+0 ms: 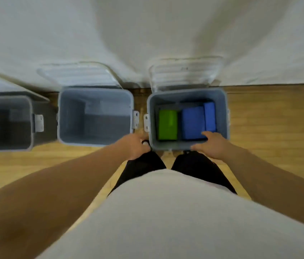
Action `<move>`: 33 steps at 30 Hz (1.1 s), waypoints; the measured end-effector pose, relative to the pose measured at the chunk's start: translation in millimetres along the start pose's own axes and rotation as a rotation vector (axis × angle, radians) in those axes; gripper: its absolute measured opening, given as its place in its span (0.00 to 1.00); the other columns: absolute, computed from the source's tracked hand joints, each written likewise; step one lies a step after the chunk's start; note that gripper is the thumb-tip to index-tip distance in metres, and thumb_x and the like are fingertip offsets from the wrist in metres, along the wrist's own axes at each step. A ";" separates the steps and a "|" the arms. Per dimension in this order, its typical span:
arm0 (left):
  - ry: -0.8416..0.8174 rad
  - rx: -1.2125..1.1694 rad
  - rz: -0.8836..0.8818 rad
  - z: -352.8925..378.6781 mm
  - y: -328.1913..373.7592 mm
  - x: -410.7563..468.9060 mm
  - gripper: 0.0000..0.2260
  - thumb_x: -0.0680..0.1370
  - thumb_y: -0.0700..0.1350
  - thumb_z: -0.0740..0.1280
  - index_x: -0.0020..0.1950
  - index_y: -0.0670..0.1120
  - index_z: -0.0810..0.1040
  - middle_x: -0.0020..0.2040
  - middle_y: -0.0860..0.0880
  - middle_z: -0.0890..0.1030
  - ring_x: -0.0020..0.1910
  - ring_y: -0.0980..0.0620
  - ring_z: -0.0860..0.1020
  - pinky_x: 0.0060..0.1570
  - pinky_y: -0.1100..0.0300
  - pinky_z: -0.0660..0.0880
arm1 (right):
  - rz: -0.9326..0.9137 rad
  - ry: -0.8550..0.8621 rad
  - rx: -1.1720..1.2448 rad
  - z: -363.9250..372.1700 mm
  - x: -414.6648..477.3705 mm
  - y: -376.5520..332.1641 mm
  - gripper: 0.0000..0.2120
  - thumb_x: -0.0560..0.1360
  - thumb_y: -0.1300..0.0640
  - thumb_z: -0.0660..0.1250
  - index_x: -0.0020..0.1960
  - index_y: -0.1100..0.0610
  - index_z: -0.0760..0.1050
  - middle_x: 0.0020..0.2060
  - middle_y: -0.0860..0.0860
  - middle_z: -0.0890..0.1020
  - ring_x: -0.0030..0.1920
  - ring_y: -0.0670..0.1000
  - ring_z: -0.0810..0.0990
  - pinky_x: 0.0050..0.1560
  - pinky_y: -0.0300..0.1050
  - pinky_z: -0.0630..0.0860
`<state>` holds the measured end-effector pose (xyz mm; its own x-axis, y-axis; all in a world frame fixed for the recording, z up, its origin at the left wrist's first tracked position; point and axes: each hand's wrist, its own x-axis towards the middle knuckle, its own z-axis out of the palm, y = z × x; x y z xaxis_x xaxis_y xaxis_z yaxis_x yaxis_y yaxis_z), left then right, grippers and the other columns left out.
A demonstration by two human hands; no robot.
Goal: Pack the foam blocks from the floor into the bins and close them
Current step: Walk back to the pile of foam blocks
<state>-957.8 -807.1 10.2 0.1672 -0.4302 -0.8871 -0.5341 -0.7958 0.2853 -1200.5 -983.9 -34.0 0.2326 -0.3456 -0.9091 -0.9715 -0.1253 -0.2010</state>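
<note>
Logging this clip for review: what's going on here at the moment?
A person stands over three open bins. The right bin holds a green block and two blue blocks; the middle bin and dark left bin look empty. The right hand rests on the right bin's near rim, the left hand is at its near left corner.

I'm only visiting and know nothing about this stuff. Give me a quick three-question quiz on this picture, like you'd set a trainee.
1. How many foam blocks lie in the right bin?
2. True or false: the middle bin holds a green block.
3. Which colour shows on two of the blocks? A) green B) blue C) red

Key: 1. three; 2. false; 3. B
</note>
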 end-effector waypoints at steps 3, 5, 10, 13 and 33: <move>0.111 -0.170 -0.078 -3.5 -4.6 -20.7 0.24 0.80 0.55 0.66 0.75 0.49 0.70 0.71 0.45 0.74 0.64 0.43 0.75 0.61 0.53 0.71 | -0.019 0.048 -0.029 -11.5 -16.2 2.1 0.50 0.67 0.31 0.72 0.81 0.50 0.58 0.80 0.55 0.58 0.76 0.60 0.65 0.73 0.57 0.67; 0.186 -0.284 -0.117 7.1 -9.5 -31.8 0.24 0.79 0.55 0.68 0.73 0.49 0.72 0.68 0.46 0.77 0.60 0.45 0.77 0.60 0.53 0.74 | -0.040 0.050 -0.045 -23.1 -25.2 4.3 0.49 0.69 0.33 0.74 0.81 0.51 0.58 0.80 0.54 0.58 0.77 0.59 0.63 0.74 0.55 0.66; 0.292 -0.476 -0.245 54.7 -13.0 -58.4 0.27 0.75 0.58 0.69 0.73 0.52 0.72 0.67 0.47 0.77 0.60 0.46 0.77 0.61 0.52 0.75 | -0.126 0.073 -0.208 -57.1 -30.0 10.1 0.44 0.73 0.39 0.73 0.81 0.55 0.58 0.79 0.55 0.62 0.75 0.58 0.66 0.70 0.49 0.67; 0.344 -0.658 -0.320 93.5 -6.9 -72.8 0.26 0.76 0.58 0.69 0.73 0.52 0.72 0.64 0.46 0.79 0.59 0.46 0.78 0.63 0.50 0.75 | -0.168 0.023 -0.317 -74.7 -29.9 9.4 0.43 0.74 0.39 0.72 0.81 0.55 0.57 0.78 0.55 0.65 0.74 0.58 0.68 0.66 0.48 0.68; 0.572 -2.202 -1.067 648.7 97.4 -262.0 0.18 0.78 0.57 0.69 0.65 0.51 0.76 0.55 0.47 0.78 0.53 0.47 0.77 0.47 0.53 0.77 | -0.765 -0.444 -1.465 287.2 -213.4 -43.6 0.37 0.76 0.37 0.68 0.79 0.51 0.62 0.76 0.53 0.66 0.73 0.56 0.67 0.68 0.48 0.67</move>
<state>-1591.2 -495.5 35.1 -0.0239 0.4662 -0.8843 0.9352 0.3230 0.1450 -1220.5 -637.6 63.9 0.3151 0.4277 -0.8472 0.2546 -0.8981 -0.3587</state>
